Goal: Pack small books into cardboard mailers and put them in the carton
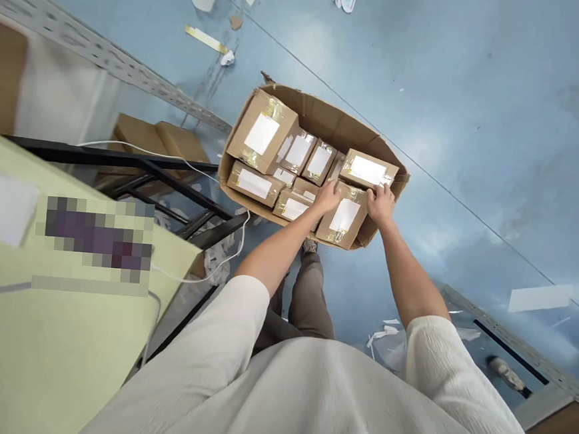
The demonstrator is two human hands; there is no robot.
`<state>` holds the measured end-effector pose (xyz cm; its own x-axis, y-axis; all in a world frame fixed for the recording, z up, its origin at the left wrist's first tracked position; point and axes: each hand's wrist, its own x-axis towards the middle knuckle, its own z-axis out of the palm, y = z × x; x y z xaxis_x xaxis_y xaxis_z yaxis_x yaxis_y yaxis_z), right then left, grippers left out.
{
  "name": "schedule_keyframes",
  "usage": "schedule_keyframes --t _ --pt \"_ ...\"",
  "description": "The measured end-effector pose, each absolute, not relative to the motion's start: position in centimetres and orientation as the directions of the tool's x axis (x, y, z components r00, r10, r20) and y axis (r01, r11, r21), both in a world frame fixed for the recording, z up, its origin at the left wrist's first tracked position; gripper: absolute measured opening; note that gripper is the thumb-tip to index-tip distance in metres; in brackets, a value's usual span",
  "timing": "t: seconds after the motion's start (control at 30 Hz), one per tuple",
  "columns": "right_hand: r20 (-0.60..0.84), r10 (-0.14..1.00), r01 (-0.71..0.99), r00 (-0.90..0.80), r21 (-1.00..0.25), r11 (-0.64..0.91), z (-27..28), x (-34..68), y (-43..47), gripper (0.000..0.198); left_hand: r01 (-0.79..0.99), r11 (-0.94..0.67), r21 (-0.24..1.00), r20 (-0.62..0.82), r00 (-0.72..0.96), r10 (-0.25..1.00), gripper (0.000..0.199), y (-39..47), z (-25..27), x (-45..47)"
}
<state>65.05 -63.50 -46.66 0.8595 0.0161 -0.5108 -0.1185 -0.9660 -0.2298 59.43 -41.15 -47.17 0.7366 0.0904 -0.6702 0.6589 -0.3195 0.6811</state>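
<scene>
A large open carton [322, 116] holds several small taped cardboard boxes with white labels. Both my hands are at the near right end of it, on either side of one labelled cardboard box [327, 228]. My left hand [328, 196] grips that box at its left edge, fingers curled. On the opposite edge, my right hand [381, 204] is closed, its fingertips close to another labelled box [349, 171] behind. The undersides of my fingers are hidden. A bigger box [287, 122] stands highest, at the carton's left end.
To the left is a pale yellow-green tabletop [58, 352] with a blurred-out item and a white cable [226, 259]. Perforated metal rails [144, 84] run along the left. Paper scraps [206, 38] litter the blue floor [455, 76]. Another person's shoe [508, 373] shows at the right.
</scene>
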Motion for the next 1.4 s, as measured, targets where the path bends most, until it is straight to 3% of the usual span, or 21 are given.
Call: schedule_keyframes --t 0.17,0.37,0.67,0.83,1.0,1.17,1.4 --pt "-0.539 0.056 -0.138 0.841 -0.313 -0.940 -39.9 64.4 -59.8 0.055 0.582 -0.311 0.751 -0.584 0.806 0.097 0.059 -40.3 -38.5 58.3" --pt "-0.420 0.284 -0.001 0.862 -0.562 -0.827 -30.9 63.5 -54.3 0.052 0.521 -0.245 0.818 -0.491 0.853 0.176 0.052 -35.8 -26.0 57.5" --pt "-0.234 0.682 0.286 0.693 -0.779 -0.558 -18.9 59.7 -42.8 0.048 0.444 -0.086 0.892 -0.331 0.771 0.544 0.040 -24.9 -10.7 46.1" --pt "-0.158 0.848 0.407 0.505 -0.824 -0.395 -13.8 55.5 -34.7 0.047 0.461 0.014 0.887 -0.300 0.555 0.776 0.039 -20.5 -6.4 33.2" --pt "-0.119 0.951 0.478 0.286 -0.842 -0.249 -9.7 47.2 -26.8 0.047 0.450 0.136 0.883 -0.279 0.270 0.922 0.039 -19.0 -4.3 19.2" --pt "-0.084 0.995 0.498 0.049 -0.862 -0.097 -6.7 34.8 -21.6 0.046 0.377 0.184 0.908 -0.203 0.012 0.979 0.037 -20.5 -3.5 6.8" --pt "-0.067 0.963 0.475 -0.260 -0.877 0.067 -5.1 15.1 -19.8 0.040 0.270 0.228 0.936 -0.147 -0.290 0.946 0.039 -25.1 -3.1 -9.3"
